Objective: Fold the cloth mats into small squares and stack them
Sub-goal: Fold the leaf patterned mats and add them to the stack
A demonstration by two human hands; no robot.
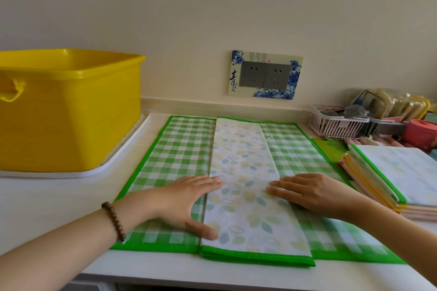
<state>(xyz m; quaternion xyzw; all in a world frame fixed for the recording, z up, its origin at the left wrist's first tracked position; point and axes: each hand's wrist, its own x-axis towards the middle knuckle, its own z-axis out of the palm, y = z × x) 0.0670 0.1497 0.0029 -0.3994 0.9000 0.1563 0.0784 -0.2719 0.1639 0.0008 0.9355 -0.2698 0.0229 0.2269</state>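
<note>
Far left: yellow plastic tub (71,111) on a white tray (113,163); I can't see what's inside it.

My left hand (189,201), bead bracelet (113,221) at the wrist, lies flat with fingers straight and together and thumb splayed. It presses the left edge of the folded-over flap (243,184).

The green-checked cloth mat (175,156) is spread on the table (47,208) in front of me. The leaf-print flap lies down its middle, check showing on both sides.

Wall behind: double socket surround (264,74), blue-and-white floral, with a large character 青. The smaller characters are too small to read.

My right hand (314,191) is flat too, fingers straight and close, pressing the flap's right side.

Right: stack of folded mats (397,172), several layers, leaf print on top. Beyond it is a pink basket (335,125) of oddments.

Progress, as I judge it: several mats are done and stacked. This one is only at its first folds, still long, and needs further folding down to a square before going on the stack.
</note>
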